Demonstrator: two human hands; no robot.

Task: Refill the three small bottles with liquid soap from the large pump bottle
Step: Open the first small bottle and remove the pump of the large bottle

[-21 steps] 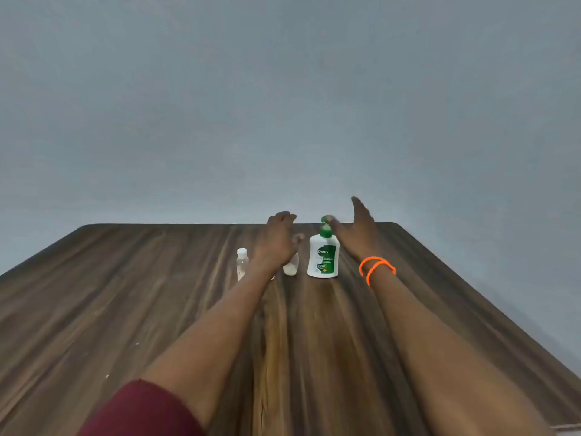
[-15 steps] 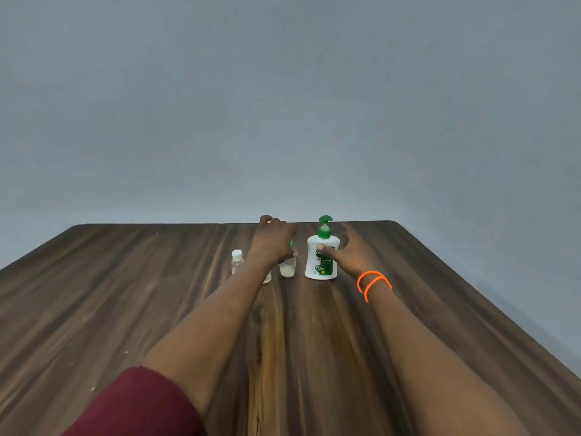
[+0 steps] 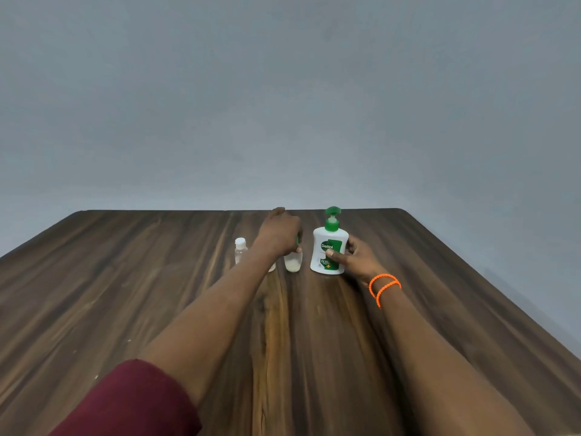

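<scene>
A white pump bottle [image 3: 328,247] with a green pump and label stands upright far out on the wooden table [image 3: 125,294]. My right hand [image 3: 356,258] grips its body from the right, thumb across the label. Left of it stands a small clear bottle [image 3: 293,263] with pale liquid at the bottom and a green cap. My left hand [image 3: 279,232] is curled over its top, holding the cap. A second small bottle [image 3: 272,267] is mostly hidden behind my left wrist. A third small clear bottle [image 3: 240,250] with a white cap stands alone further left.
A plain grey wall [image 3: 283,105] rises behind the table's far edge. The table's right edge runs diagonally at the right. Orange bands [image 3: 384,286] circle my right wrist.
My right hand dropped from near the pump head to grip the large bottle's body. My left hand settled onto the top of the green-capped small bottle.
</scene>
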